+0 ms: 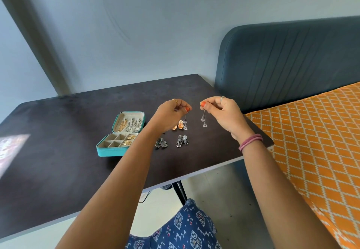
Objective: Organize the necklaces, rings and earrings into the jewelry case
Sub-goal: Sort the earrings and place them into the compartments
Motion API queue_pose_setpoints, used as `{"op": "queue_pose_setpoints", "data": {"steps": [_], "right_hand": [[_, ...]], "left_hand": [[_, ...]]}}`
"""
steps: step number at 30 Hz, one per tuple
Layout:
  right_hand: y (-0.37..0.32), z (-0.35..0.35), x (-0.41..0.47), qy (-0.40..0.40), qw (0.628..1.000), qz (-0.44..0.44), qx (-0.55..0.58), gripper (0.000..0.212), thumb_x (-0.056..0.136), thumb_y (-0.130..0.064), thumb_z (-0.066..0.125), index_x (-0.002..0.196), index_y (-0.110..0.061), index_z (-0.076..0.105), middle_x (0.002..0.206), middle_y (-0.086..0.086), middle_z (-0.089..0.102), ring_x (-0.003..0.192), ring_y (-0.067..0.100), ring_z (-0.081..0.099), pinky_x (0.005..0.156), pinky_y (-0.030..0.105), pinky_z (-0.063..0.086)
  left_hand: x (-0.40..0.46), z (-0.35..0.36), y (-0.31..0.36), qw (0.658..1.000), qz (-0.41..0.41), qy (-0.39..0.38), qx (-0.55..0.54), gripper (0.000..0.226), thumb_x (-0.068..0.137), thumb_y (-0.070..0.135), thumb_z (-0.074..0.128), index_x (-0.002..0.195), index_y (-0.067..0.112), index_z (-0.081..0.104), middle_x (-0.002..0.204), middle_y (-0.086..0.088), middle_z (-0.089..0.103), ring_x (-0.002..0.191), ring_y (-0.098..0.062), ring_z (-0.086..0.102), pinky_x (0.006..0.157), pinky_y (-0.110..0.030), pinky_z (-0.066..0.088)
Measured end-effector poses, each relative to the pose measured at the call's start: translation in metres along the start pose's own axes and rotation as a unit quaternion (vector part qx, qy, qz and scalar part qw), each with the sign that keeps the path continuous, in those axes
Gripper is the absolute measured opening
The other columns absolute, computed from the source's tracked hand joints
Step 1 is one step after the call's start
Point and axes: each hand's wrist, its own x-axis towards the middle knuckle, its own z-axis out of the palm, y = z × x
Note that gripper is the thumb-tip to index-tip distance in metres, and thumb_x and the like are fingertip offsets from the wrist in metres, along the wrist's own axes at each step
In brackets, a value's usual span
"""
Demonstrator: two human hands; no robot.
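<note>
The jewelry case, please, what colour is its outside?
Teal, with a beige lining; the case shows in the head view.

A pale blue-grey wall (pixel 136 24) fills the upper half of the frame, with a darker vertical band (pixel 37 40) slanting down its upper left. A dark tabletop (pixel 58 161) with a light edge spans the centre and left, standing on a black leg (pixel 180 192) at lower centre. At right, a padded blue-grey headboard (pixel 288 60) with stitched channels rises behind an orange lattice-patterned bedcover (pixel 311 141). Pale floor (pixel 224 194) shows beneath the table. A bright patch of light (pixel 11 147) lies at the table's left edge.
</note>
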Motion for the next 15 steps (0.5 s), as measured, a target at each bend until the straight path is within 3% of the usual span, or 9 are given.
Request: {"op": "queue_pose_setpoints", "data": {"steps": [8,12,15], "right_hand": [[0.0008,0.0,-0.0032,-0.012,0.999,0.019,0.046,0.01,0.088,-0.024,0.069,0.095,-0.019,0.074,0.091,-0.006,0.074,0.091,0.002,0.068,0.085,0.015,0.049],[-0.0003,0.0005,-0.0059,-0.01,0.995,0.044,0.089,0.014,0.088,-0.027,0.068,0.096,-0.017,0.074,0.089,-0.008,0.074,0.081,-0.008,0.065,0.072,0.005,0.046],[-0.0001,0.0021,-0.007,-0.007,0.993,0.064,0.103,0.019,0.088,-0.032,0.067,0.099,-0.018,0.074,0.089,-0.01,0.074,0.078,-0.012,0.063,0.066,0.005,0.044]], "left_hand": [[-0.0022,0.0016,-0.0003,1.0,-0.016,0.006,-0.007,0.012,0.093,0.023,0.062,0.099,0.02,0.072,0.095,0.005,0.07,0.087,-0.007,0.062,0.08,-0.018,0.046],[-0.006,0.0025,-0.0002,0.997,-0.029,0.027,-0.061,0.01,0.091,0.029,0.064,0.096,0.023,0.071,0.087,0.008,0.069,0.074,-0.005,0.06,0.066,-0.01,0.045],[-0.0088,0.0017,-0.0008,0.992,-0.049,0.036,-0.108,0.016,0.092,0.035,0.063,0.095,0.022,0.071,0.079,0.003,0.066,0.069,-0.008,0.052,0.058,-0.008,0.04]]}}
